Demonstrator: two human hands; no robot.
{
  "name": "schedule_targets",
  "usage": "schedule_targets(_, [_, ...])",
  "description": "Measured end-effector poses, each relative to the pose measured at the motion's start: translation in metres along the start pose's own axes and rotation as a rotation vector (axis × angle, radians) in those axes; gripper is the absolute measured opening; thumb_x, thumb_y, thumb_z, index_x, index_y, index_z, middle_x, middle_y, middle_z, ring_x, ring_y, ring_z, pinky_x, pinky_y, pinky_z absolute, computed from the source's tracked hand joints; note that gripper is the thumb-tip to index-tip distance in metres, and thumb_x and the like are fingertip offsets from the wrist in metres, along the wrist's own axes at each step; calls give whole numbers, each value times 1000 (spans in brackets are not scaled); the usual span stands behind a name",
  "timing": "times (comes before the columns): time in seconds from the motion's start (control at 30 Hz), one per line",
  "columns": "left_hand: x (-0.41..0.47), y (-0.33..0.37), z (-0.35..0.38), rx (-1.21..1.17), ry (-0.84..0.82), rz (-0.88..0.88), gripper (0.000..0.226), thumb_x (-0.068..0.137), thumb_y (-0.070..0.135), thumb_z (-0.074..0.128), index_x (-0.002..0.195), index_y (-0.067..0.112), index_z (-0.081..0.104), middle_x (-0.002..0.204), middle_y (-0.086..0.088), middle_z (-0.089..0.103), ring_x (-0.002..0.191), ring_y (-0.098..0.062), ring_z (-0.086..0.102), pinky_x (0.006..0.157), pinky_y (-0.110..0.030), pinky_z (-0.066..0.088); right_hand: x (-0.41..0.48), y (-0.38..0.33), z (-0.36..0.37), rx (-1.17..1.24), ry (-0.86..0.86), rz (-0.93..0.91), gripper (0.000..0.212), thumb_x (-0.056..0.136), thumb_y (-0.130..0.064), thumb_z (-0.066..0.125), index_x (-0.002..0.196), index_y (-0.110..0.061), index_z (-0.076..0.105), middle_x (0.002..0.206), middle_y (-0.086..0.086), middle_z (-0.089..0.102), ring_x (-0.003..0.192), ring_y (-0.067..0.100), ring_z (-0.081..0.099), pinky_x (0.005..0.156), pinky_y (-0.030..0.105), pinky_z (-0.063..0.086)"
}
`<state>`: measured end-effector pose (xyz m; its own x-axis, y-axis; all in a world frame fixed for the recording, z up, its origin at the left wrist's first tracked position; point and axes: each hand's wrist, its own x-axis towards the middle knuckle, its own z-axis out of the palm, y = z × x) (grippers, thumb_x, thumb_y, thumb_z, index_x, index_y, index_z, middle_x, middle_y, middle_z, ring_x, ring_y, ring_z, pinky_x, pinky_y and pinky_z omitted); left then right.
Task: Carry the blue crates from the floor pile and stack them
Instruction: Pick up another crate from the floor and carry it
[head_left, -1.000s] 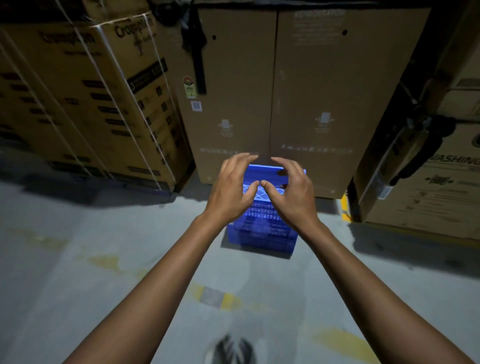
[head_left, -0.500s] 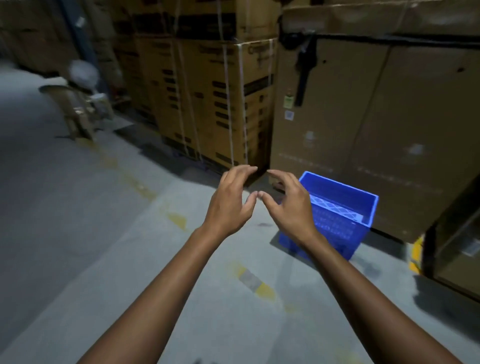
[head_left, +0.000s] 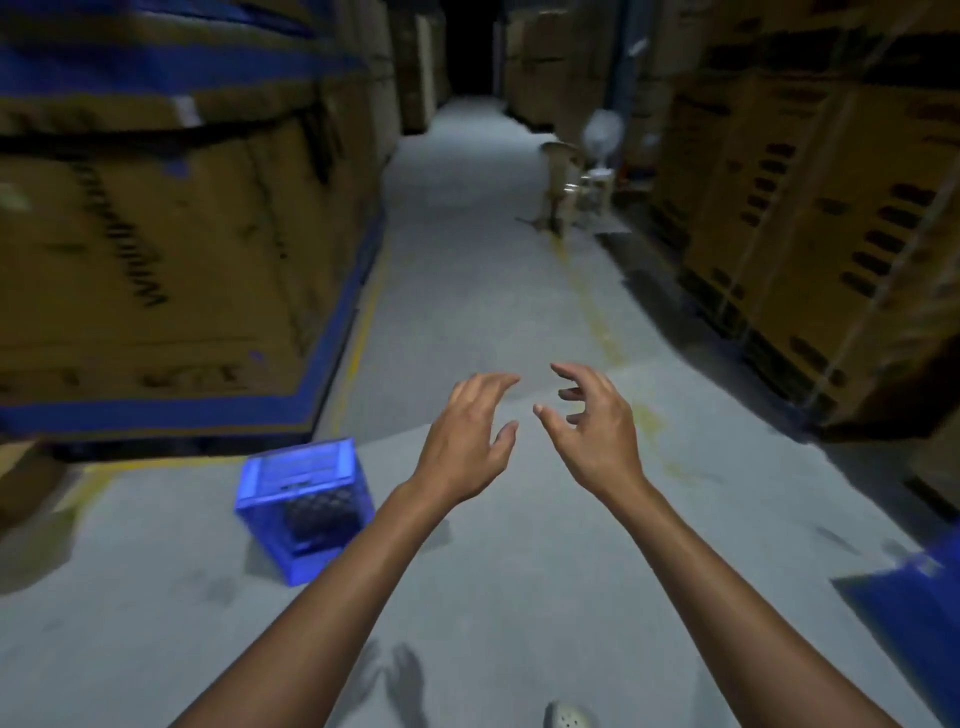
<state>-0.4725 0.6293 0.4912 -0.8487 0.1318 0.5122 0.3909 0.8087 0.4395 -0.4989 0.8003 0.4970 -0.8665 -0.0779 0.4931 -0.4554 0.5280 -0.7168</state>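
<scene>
Left hand (head_left: 470, 436) and right hand (head_left: 592, 426): raised side by side over the concrete floor (head_left: 467, 291), fingers spread and loosely curled, nothing held. Blue crate (head_left: 304, 501): standing on the floor, lower left of the left forearm, near the cardboard cartons (head_left: 156, 249) (blue-banded). Further blue object (head_left: 914, 592) at the right edge: too blurred to identify.

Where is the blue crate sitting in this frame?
In the head view, the blue crate stands on the concrete floor at lower left, just left of the left forearm and in front of the blue-banded cardboard boxes.
</scene>
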Motion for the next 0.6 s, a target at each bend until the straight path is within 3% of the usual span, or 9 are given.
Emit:
schedule_targets(0.33, [-91,-157,-145,203,175,-311,51,86,18,60,135,16,49,132,-2,52,119,-24,48,102,-33,39,14,-113,199,187,-281,-213,49,81,-25,73,127,-24,57,119,-3,59,94,10,61,78,43,55])
schedule_targets(0.43, [-96,-209,-179,283,185,-368,50,87,17,61,135,16,48,132,-2,51,121,-22,46,102,-29,35,31,-133,258,222,-324,-242,49,79,-25,73,126,-24,57,115,-2,60,93,13,62,78,44,54])
schedule_targets(0.6, [-89,-291,-221,341,109,-450,49,91,23,59,137,20,45,136,2,48,125,-18,43,101,-38,43,67,-147,346,288,-345,-178,48,80,-25,73,126,-24,57,116,-3,59,94,12,61,78,43,55])
